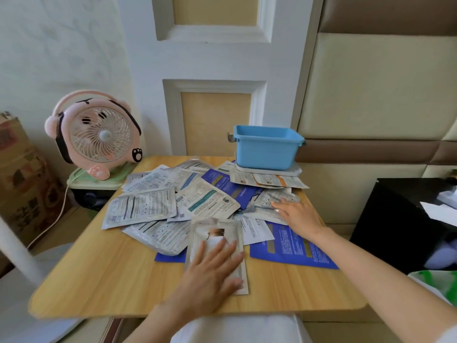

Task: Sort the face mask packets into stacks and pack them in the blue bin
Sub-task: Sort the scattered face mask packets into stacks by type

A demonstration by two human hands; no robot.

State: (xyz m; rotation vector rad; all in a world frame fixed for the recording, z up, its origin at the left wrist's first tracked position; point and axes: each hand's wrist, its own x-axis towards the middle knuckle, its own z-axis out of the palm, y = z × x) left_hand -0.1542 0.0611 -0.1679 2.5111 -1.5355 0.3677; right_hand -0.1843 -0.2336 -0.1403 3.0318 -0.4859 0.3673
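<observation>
Several face mask packets (173, 201) lie in a loose, overlapping heap across the wooden table (99, 280), white, silver and dark blue ones mixed. My left hand (212, 271) presses flat, fingers straight, on a pale packet with a picture (215, 231) at the near edge of the heap. My right hand (296, 214) rests with spread fingers on a silver packet (272, 199) at the right. A large blue packet (291, 246) lies under my right forearm. The blue bin (267, 147) stands at the table's far right on a white lid; its inside is hidden from here.
A pink desk fan (96, 134) stands on a green box beyond the table's left corner, its cord hanging down. A cardboard box (22, 174) is at far left. A black bag or case (400, 219) sits to the right. Padded wall panels rise behind.
</observation>
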